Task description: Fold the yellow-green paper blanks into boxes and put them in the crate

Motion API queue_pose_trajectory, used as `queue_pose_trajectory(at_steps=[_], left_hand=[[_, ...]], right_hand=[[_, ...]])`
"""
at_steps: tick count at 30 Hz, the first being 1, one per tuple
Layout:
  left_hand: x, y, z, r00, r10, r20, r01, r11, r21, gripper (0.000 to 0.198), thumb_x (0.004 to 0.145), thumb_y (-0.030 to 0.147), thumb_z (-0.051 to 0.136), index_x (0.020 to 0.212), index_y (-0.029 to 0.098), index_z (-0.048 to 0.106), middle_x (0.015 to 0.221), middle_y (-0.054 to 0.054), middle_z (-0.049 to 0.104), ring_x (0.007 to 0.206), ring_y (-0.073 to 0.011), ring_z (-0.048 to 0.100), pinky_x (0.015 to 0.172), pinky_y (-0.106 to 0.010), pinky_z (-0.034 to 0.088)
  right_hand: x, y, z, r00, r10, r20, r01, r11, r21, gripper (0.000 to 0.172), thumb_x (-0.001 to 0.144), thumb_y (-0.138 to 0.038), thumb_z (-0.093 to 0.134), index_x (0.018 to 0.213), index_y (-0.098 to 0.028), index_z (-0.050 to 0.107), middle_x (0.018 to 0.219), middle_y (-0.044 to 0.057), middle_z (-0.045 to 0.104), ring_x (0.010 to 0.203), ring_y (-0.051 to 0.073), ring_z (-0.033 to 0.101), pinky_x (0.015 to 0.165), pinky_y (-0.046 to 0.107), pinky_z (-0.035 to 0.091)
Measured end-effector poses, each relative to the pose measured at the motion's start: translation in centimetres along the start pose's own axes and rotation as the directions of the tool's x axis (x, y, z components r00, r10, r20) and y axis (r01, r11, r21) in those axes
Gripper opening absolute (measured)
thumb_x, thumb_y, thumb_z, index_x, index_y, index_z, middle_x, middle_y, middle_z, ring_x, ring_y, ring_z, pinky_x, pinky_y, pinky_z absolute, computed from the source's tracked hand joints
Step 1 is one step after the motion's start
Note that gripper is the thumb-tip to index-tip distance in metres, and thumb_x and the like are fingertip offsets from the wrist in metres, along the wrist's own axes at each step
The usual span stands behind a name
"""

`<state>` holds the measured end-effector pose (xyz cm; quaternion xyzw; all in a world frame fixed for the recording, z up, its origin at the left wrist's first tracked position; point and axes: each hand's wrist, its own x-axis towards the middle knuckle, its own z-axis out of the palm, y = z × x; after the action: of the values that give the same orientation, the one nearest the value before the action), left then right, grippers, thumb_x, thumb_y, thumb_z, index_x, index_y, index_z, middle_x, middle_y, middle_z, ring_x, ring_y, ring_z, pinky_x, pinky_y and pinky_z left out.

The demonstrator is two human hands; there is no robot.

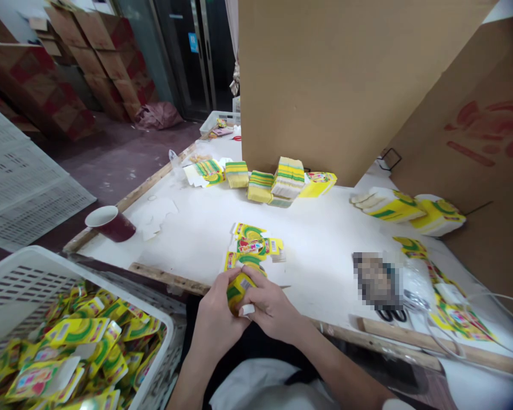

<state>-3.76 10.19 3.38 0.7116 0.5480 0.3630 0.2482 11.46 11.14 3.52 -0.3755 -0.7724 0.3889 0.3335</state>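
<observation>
Both my hands meet at the near edge of the white table (325,250), pinching one small yellow-and-green printed carton (238,288). My left hand (216,319) wraps its left side and my right hand (270,306) presses its right side with bent fingers. Just beyond them lies a short stack of flat, unfolded cartons (252,246) of the same print. Part of the held carton is hidden by my fingers.
A white slotted crate (68,336) at lower left holds several folded cartons. A dark red cup (110,222) stands on the table's left edge. Bundled flat cartons (265,181) lie in front of a tall cardboard sheet (346,80). More bundles (406,208), scissors (391,313) and white cables (474,302) sit at right.
</observation>
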Motion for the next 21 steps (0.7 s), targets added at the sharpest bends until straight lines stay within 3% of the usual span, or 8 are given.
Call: queue_pose_trajectory(at_steps=[7,12,14,17,21], left_hand=[[0.1,0.2,-0.2,0.998,0.061,-0.035,-0.058,0.995,0.079,0.056,0.059,0.006,0.052,0.113,0.019,0.05,0.102,-0.007,0.062,0.093,-0.0214,0.063,0.08,-0.033,0.052],[0.2,0.0,-0.7,0.997,0.08,0.01,-0.08,0.995,0.063,0.054,0.062,0.01,0.055,0.115,0.02,0.049,0.105,-0.007,0.06,0.097,-0.0224,0.062,0.084,-0.034,0.051],[0.2,0.0,-0.9,0.997,0.079,0.011,-0.079,0.995,0.061,0.054,0.062,0.009,0.055,0.114,0.021,0.049,0.105,-0.007,0.06,0.097,-0.0221,0.061,0.085,-0.034,0.051],[0.2,0.0,-1.0,0.997,0.078,-0.024,-0.076,0.995,0.071,0.051,0.061,0.009,0.057,0.11,0.021,0.051,0.103,-0.006,0.061,0.095,-0.0214,0.062,0.083,-0.033,0.051],[0.2,0.0,-0.9,0.996,0.058,-0.063,-0.052,0.995,0.086,0.05,0.058,0.01,0.059,0.107,0.021,0.052,0.1,-0.004,0.063,0.092,-0.0207,0.063,0.081,-0.032,0.052]], right_hand=[[0.1,-0.3,0.2,0.999,-0.029,0.029,0.03,0.999,-0.02,0.029,0.07,0.001,0.049,0.085,-0.019,0.064,0.129,0.011,0.049,0.136,0.022,0.028,0.105,0.039,0.034],[0.2,-0.8,-0.6,0.998,-0.035,0.046,0.033,0.999,0.027,0.049,0.072,-0.01,0.057,0.118,-0.019,0.045,0.134,0.015,0.042,0.136,0.024,0.028,0.108,0.043,0.028],[0.1,-0.6,-0.7,0.999,-0.036,0.037,0.034,0.999,0.04,0.057,0.071,-0.013,0.06,0.123,-0.019,0.039,0.138,0.016,0.037,0.135,0.024,0.03,0.108,0.043,0.027],[0.1,-0.2,-0.8,0.999,-0.05,0.008,0.05,0.998,0.037,0.052,0.072,-0.013,0.061,0.12,-0.02,0.043,0.135,0.015,0.042,0.133,0.024,0.034,0.107,0.043,0.028],[0.3,0.0,-0.7,0.998,-0.063,-0.022,0.063,0.998,0.012,0.03,0.078,-0.006,0.053,0.105,-0.021,0.057,0.126,0.012,0.052,0.127,0.02,0.042,0.104,0.039,0.035]])
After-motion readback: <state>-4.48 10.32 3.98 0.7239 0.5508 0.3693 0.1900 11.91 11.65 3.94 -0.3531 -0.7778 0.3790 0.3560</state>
